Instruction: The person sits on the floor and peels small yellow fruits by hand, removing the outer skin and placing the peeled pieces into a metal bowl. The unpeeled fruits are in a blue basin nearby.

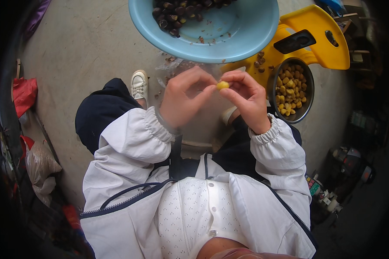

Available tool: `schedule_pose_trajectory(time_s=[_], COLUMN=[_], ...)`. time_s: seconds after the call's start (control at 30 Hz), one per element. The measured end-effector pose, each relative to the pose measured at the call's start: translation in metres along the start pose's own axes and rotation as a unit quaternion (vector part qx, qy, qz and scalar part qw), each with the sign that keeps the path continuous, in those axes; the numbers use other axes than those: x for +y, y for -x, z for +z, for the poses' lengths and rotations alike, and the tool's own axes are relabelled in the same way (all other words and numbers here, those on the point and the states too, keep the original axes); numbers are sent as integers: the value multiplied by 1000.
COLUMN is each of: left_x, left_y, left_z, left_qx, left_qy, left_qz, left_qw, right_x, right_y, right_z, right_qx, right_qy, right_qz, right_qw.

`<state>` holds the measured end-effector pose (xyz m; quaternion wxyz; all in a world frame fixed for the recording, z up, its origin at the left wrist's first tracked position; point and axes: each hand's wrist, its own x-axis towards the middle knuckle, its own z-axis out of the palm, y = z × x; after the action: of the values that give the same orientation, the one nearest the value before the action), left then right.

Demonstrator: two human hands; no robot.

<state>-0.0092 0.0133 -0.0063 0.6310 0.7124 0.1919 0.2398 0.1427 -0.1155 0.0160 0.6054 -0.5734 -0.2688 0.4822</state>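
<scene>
A pale yellow peeled chestnut is pinched between the thumb and fingers of my right hand. At its left side, the thumb and index fingertips of my left hand close in on the nut's edge. Whether a scrap of skin lies between them is too small to tell. Just beyond both hands stands a light blue plastic basin, with dark brown chestnuts heaped at its far left and shell bits on its bottom. To the right of my right hand, a round metal bowl holds many yellow peeled chestnuts.
A yellow plastic stool or chair carries a black phone-like object and several loose brown chestnuts. Shell scraps lie on the concrete floor under the basin. Left are a red bag and a filled plastic bag; machinery stands right.
</scene>
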Motion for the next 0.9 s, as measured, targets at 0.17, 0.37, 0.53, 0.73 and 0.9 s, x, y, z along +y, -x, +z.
schedule_pose_trajectory(time_s=[0.17, 0.37, 0.53, 0.73, 0.9], left_x=[0, 3, 4, 0, 3], left_y=[2, 3, 1, 0, 2], left_z=[-2, -1, -1, 1, 6], left_qx=[-19, -13, -7, 9, 41], left_qy=[30, 29, 13, -77, -25], left_qz=[-43, -78, -34, 46, -18], left_qw=[998, 996, 999, 996, 999], right_x=[1, 0, -1, 4, 3], right_y=[1, 1, 0, 1, 0], right_z=[-2, 0, -1, -1, -1], right_qx=[-3, -4, -1, -2, -25], right_qy=[-2, -19, -3, 109, 55], right_qz=[10, 14, -3, -48, -46], right_qw=[1000, 1000, 1000, 993, 997])
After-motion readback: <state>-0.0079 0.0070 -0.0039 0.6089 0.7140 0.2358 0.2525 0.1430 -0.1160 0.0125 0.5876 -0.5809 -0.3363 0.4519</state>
